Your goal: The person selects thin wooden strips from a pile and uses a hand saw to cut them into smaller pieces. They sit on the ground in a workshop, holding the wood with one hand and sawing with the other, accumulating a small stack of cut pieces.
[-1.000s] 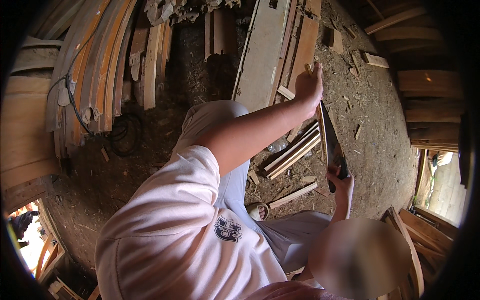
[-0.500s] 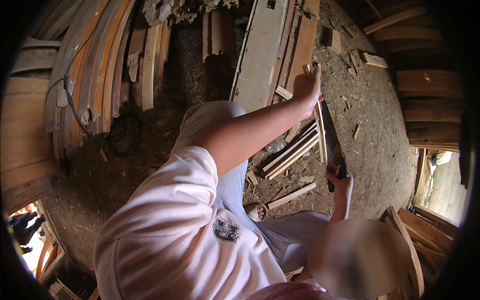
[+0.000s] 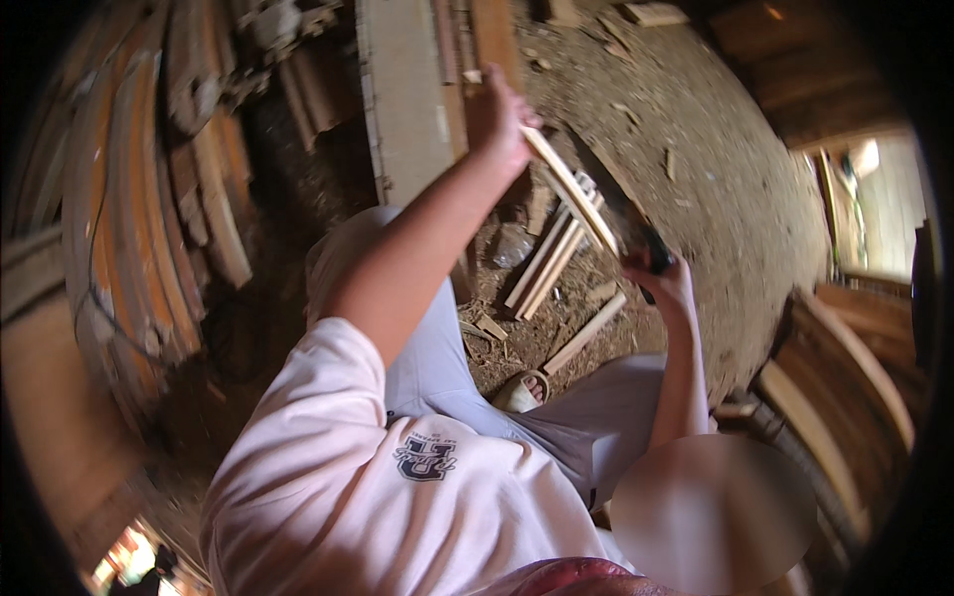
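My left hand point(image 3: 505, 127), on a stretched-out arm, grips the far end of a narrow pale wooden strip point(image 3: 574, 192); its fingers are partly hidden and a little blurred. The strip slants down to the right, its near end close to my right hand point(image 3: 668, 281). That hand is closed round the black handle point(image 3: 657, 252) of a handsaw. Thin and dark, the saw blade point(image 3: 618, 181) extends up and to the left, beside the strip. Below the strip lie several cut wooden strips point(image 3: 553, 263) on the dirt floor.
Long boards point(image 3: 407, 99) lie beyond my left arm. Stacked weathered planks point(image 3: 134, 209) fill the left side. A loose stick point(image 3: 586, 333) lies near my sandalled foot point(image 3: 524, 390), by a crumpled clear plastic piece point(image 3: 513, 245). More planks point(image 3: 835, 397) stand at the right.
The view has shifted and turned. The strip and saw now slant more, with their far ends further left. Both hands keep their hold.
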`<state>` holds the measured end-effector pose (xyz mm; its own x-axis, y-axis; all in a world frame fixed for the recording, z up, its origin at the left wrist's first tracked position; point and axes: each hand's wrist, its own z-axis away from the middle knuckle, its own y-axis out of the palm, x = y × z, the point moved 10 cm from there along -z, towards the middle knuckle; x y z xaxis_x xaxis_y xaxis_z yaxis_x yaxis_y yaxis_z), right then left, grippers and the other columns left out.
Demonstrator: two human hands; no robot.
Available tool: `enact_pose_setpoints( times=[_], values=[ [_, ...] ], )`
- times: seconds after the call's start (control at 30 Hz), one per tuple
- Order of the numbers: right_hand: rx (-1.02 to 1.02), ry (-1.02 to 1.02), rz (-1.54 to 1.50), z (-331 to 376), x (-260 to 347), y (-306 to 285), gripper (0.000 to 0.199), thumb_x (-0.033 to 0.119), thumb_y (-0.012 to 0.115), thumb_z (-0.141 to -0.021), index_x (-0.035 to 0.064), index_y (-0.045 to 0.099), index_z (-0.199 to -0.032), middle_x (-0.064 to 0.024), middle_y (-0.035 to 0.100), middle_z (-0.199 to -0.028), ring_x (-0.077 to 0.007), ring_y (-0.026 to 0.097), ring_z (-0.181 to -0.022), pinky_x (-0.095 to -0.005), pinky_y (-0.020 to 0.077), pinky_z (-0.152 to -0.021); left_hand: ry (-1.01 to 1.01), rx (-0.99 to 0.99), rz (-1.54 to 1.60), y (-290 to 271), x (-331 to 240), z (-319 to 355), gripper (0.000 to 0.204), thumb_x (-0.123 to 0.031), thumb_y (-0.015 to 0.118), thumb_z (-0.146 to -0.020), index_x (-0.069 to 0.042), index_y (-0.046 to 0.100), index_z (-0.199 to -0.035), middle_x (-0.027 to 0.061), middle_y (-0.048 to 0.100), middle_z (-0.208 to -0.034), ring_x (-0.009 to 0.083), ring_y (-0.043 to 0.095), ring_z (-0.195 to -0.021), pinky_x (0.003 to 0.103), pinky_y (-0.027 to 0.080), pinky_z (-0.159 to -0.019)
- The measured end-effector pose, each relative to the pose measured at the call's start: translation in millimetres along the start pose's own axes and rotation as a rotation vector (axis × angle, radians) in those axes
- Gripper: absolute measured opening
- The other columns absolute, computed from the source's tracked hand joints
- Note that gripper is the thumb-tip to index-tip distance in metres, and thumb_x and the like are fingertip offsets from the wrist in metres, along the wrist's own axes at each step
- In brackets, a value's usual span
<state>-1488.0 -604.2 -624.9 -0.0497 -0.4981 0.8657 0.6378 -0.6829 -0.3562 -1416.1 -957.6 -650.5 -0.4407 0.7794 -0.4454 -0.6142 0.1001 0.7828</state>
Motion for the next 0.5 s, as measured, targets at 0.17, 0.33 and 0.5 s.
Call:
enact_pose_setpoints(
  times=[0.17,0.33,0.5],
  values=[
    [0.009,-0.016,0.094,1,-4,-3,0.042,0.017,0.096,-0.067,0.0042,0.07,-0.098,-0.0025,0.072,-0.093,-0.0137,0.068,-0.087,-0.0322,0.0537,-0.08,-0.047,0.011,-0.037,6,8,9,0.048,-0.048,0.05,-0.108,-0.017,0.036,-0.073,-0.0026,0.033,-0.063,0.0134,0.032,-0.056,0.032,0.035,-0.055],
    [-0.049,-0.076,0.387,9,30,9,0.061,0.032,0.1,-0.063,0.0037,0.071,-0.108,-0.0084,0.075,-0.099,-0.0212,0.071,-0.092,-0.0371,0.0546,-0.083,-0.049,0.033,-0.088,13,34,36,0.048,-0.047,0.049,-0.109,-0.016,0.034,-0.076,-0.0019,0.034,-0.067,0.0135,0.032,-0.057,0.032,0.037,-0.056],
    [-0.043,-0.104,0.493,15,50,18,0.057,0.033,0.098,-0.066,0.0012,0.068,-0.103,-0.0133,0.073,-0.091,-0.0256,0.071,-0.085,-0.0395,0.0535,-0.078,-0.065,0.054,-0.074,15,48,54,0.048,-0.045,0.047,-0.11,-0.015,0.034,-0.076,-0.0011,0.034,-0.067,0.0139,0.032,-0.058,0.032,0.037,-0.058]
  ],
)
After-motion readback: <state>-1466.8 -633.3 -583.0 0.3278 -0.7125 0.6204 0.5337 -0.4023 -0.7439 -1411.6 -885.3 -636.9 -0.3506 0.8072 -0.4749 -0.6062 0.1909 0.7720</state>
